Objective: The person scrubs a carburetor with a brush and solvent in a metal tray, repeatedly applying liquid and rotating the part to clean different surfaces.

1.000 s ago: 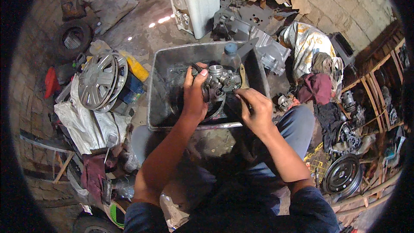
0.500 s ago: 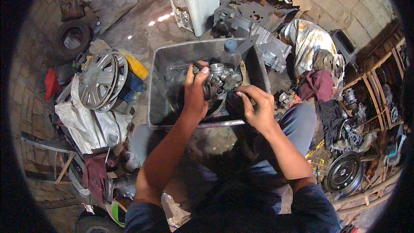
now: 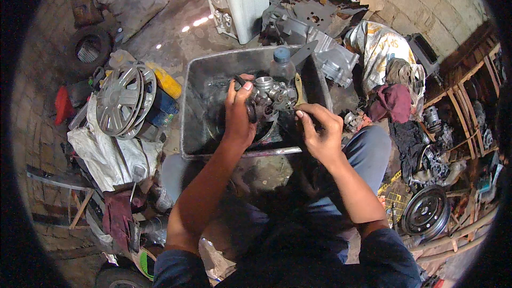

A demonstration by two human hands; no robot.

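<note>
Over a dark plastic tub (image 3: 185, 106) between my knees, my left hand (image 3: 238, 120) is closed around a silver metal carburetor (image 3: 276, 95). Its round open throat faces up, and a dark hose-like piece shows by my thumb. Close to the carburetor's right side, my right hand (image 3: 322, 133) pinches thumb against forefinger. Whatever is between those fingertips is too small to make out. Behind the carburetor, a clear bottle with a blue cap (image 3: 281, 55) stands in the tub. A brush with a pale handle (image 3: 299, 89) leans beside it.
A white jug-like container (image 3: 242, 5) stands beyond the tub, with a grey metal housing (image 3: 333, 61) to its right. Wheel covers (image 3: 120, 101) and a tire (image 3: 92, 48) lie left. At right are a maroon cloth (image 3: 392, 102), a black wheel rim (image 3: 425, 212) and a wooden rack (image 3: 463, 120).
My right fingertips have drawn slightly to the right, away from the carburetor. The left hand still holds the carburetor, which has shifted a little left in the view.
</note>
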